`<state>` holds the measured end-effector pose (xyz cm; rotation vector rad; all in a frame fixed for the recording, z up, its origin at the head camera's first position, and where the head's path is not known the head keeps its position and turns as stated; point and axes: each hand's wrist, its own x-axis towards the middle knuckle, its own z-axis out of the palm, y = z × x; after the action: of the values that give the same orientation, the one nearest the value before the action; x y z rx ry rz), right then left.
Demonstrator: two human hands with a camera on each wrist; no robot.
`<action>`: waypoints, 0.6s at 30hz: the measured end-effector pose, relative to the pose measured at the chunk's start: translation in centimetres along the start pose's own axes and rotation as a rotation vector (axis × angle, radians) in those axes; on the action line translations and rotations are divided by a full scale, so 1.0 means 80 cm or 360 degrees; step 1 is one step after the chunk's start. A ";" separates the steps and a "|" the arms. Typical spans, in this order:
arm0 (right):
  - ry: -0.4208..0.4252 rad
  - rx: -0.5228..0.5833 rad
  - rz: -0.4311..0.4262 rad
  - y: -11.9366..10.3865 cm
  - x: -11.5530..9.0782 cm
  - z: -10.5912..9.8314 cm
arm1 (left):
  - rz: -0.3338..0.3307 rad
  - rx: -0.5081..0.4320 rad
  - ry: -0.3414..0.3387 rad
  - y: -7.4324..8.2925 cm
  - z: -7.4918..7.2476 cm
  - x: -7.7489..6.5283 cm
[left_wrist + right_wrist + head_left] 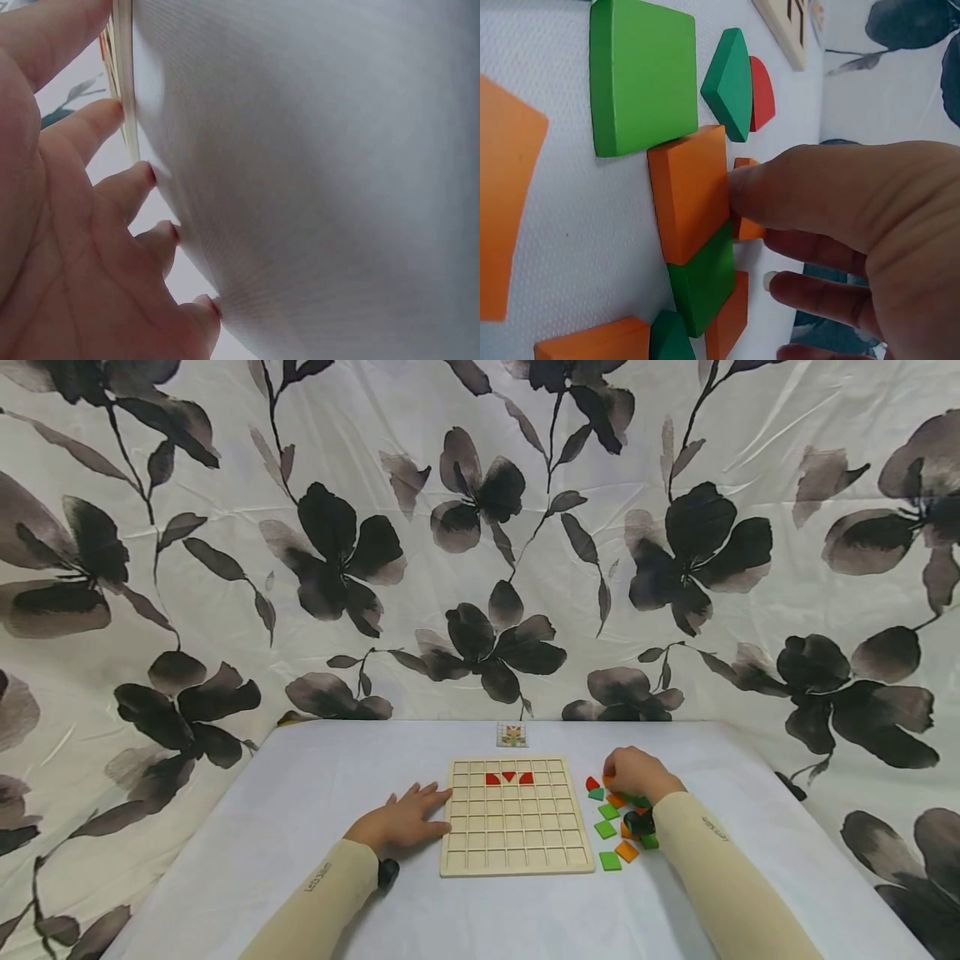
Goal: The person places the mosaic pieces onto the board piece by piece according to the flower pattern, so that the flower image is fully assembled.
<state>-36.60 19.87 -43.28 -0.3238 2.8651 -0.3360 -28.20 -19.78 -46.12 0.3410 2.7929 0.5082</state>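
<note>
A pale wooden grid board [517, 827] lies flat on the table, with three red pieces [509, 777] in its upper rows. My left hand [401, 820] is at the board's left side, fingers spread and fairly straight. In the left wrist view its thumb and index fingertip touch the board's edge [127, 82]. To the right of the board, my right hand [637, 772] is over a scatter of coloured pieces. There, thumb and index finger pinch a small orange block [747, 199], partly hidden behind the thumb. A larger orange block [694, 195] lies right beside it.
Green tiles [605, 829] and orange tiles [627, 852] lie loose along the board's right side. A red piece [592, 783] and a teal piece [596, 794] are near the right hand. Behind the board lies a small pattern card [512, 734]. A floral curtain [480, 568] hangs beyond the table.
</note>
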 end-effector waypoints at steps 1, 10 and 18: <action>0.0009 -0.0013 -0.0006 0.000 -0.001 0.000 | 0.0002 0.0007 0.0001 0.000 0.000 0.000; 0.0207 -0.0050 -0.0170 -0.025 -0.001 -0.002 | -0.0016 0.0020 0.0011 0.003 -0.003 -0.001; 0.0319 -0.0038 -0.0360 -0.077 0.000 0.004 | 0.0002 -0.0002 0.0017 0.003 -0.002 -0.001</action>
<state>-35.33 13.97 -42.06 -0.6572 3.0350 -0.3961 -28.14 -19.66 -45.89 0.3409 2.8030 0.5136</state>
